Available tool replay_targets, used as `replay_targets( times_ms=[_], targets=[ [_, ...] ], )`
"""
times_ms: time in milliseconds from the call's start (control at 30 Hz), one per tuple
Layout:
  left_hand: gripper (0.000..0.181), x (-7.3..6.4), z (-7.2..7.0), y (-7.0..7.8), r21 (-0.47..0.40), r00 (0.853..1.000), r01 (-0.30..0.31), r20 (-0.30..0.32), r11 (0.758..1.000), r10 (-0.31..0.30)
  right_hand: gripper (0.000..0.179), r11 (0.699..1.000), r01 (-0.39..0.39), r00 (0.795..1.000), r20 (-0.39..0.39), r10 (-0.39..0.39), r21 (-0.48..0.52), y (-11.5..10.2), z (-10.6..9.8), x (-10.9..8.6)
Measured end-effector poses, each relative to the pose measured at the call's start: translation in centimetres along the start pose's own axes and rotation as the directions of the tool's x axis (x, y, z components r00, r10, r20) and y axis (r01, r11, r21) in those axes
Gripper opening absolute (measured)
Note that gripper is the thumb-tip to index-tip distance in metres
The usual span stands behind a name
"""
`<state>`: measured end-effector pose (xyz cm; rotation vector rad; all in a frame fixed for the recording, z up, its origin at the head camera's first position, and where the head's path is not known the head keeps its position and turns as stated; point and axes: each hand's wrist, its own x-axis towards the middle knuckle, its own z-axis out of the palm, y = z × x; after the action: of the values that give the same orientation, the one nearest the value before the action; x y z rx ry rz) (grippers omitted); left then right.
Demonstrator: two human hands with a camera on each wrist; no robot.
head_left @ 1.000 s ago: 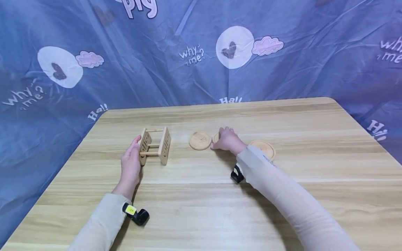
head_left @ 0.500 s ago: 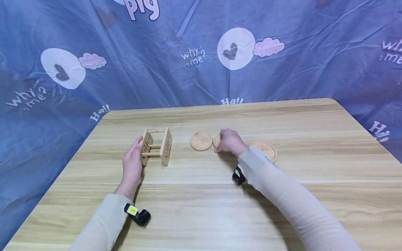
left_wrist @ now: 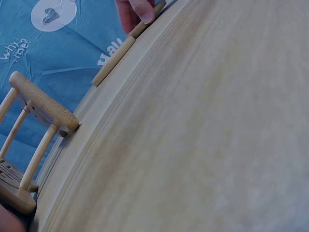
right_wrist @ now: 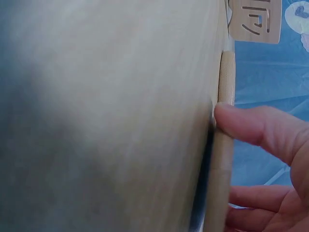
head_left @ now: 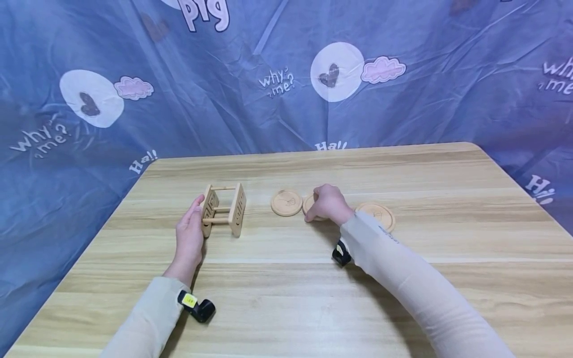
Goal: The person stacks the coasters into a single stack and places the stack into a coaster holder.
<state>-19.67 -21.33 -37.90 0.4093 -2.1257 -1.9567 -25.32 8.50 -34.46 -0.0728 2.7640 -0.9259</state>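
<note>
A small wooden coaster rack (head_left: 238,209), two slotted side panels joined by round rods, stands on the left of the table. Alongside its left panel is my left hand (head_left: 190,233), its fairly straight fingers touching the outer face. My right hand (head_left: 330,203) pinches a round wooden coaster (head_left: 309,202) by its rim; the palm covers much of it. In the right wrist view, the thumb (right_wrist: 241,123) presses on the coaster's edge (right_wrist: 222,164), with a dark shadow beneath. Directly left of it lies another coaster (head_left: 286,203), engraved on top.
A further round coaster (head_left: 378,216) lies to the right, partly behind the right sleeve (head_left: 380,243). The wooden table (head_left: 277,303) reaches back to a blue printed cloth (head_left: 201,99). A small black camera is strapped to each wrist.
My right hand's fingers have drawn in from a spread pose and closed on the middle coaster's rim. The left hand and the rack keep their places; the view shifts slightly.
</note>
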Motion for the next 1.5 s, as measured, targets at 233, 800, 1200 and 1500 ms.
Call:
replay_targets(
  times_ms=[233, 800, 1200, 1500],
  targets=[
    [0.04, 0.1, 0.0, 0.0, -0.008, 1.0, 0.0, -0.001, 1.0, 0.0, 0.064, 1.0, -0.009, 0.999, -0.035, 0.01, 0.03, -0.1, -0.2, -0.4],
    [0.041, 0.1, 0.0, -0.1, -0.013, 1.0, -0.007, 0.001, 1.0, 0.007, 0.085, 0.994, 0.065, 0.987, -0.149, -0.051, 0.089, 0.3, -1.5, -2.2],
    [0.04, 0.1, 0.0, -0.3, -0.031, 1.0, -0.011, -0.003, 0.999, 0.011, 0.085, 0.982, 0.087, 0.987, -0.147, -0.063, 0.168, 1.7, -2.5, -4.0],
    [0.041, 0.2, 0.1, -0.3, -0.053, 1.0, -0.015, 0.006, 0.998, 0.016, 0.084, 0.984, 0.095, 0.988, -0.138, -0.074, 0.151, 3.3, -3.4, -5.3]
  ],
)
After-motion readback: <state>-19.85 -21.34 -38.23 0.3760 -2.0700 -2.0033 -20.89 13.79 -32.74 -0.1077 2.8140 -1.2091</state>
